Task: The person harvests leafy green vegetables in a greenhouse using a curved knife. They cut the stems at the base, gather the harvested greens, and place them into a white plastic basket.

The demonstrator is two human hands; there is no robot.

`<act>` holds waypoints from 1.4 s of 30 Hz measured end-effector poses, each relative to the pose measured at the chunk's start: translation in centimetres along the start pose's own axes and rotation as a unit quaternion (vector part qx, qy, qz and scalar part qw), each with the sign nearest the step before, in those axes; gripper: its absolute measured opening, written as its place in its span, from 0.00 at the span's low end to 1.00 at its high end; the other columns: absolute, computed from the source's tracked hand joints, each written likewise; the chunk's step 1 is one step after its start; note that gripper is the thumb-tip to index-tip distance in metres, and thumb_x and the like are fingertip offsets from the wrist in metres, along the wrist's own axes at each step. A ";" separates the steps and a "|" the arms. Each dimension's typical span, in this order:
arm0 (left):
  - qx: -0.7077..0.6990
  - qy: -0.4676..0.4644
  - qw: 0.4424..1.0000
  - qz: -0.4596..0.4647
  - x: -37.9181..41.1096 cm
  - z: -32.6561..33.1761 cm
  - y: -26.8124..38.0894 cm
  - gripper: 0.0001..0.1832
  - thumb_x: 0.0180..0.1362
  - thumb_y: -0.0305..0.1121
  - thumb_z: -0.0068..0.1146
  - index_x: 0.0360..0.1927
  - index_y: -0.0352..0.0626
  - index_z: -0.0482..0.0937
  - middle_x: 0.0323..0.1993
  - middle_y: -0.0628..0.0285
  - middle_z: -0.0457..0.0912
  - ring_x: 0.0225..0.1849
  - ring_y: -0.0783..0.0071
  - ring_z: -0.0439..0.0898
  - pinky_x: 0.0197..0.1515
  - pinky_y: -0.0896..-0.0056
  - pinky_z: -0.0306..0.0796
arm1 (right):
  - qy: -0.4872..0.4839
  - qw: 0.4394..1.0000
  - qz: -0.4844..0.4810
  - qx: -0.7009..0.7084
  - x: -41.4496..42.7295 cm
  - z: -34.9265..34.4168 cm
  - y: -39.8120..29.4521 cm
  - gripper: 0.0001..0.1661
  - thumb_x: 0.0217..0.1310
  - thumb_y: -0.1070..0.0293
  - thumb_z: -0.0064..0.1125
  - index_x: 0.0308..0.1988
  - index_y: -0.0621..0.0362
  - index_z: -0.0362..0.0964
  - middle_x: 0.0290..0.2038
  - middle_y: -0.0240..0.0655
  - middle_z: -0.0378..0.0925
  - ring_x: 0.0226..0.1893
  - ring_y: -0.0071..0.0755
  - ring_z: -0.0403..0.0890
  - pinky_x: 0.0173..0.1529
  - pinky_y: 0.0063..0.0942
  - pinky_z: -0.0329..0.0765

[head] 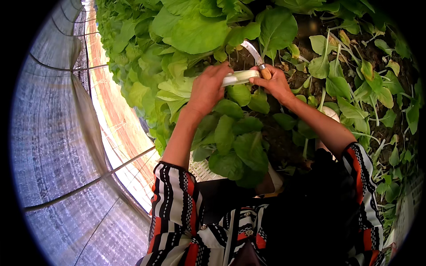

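Near the top middle, my left hand (209,84) is closed around a head of leafy greens (174,91), whose leaves spread out to the left. The pale stalk base (239,77) sticks out of it towards my right hand. My right hand (274,83) grips the wooden handle (265,72) of a sickle, and its fingertips touch the end of the stalk base. The sickle's curved metal blade (252,51) points up and left, away from the stalks, its tip close to low leaves.
Dense leafy greens (199,30) stand at the upper left. Cut leaves (352,76) lie over the soil on the right. A white plastic crate (203,168) is below my left forearm, partly behind leaves. Mesh sheeting (60,133) on curved poles runs along the left side.
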State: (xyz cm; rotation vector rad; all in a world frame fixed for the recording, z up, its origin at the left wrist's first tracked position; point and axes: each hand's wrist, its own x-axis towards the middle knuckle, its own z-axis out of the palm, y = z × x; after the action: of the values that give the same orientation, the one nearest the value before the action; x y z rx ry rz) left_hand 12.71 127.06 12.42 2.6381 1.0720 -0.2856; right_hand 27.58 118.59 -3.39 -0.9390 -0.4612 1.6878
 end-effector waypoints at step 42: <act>0.209 -0.280 0.936 -0.042 8.2 -1.9 5.5 0.10 0.43 0.25 0.57 0.32 0.37 0.79 0.31 0.48 0.82 0.37 0.51 0.82 0.37 0.54 0.74 | -0.083 0.844 -0.063 -0.526 -0.8 -2.4 1.2 0.21 0.58 0.73 0.51 0.52 0.62 0.63 0.44 0.53 0.74 0.42 0.61 0.76 0.44 0.48 0.74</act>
State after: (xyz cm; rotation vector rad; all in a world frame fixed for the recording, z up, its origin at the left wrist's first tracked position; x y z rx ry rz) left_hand 22.50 129.26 12.83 2.5752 1.0000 -1.3229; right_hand 28.74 117.06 -5.39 -1.4737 -1.6317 1.3323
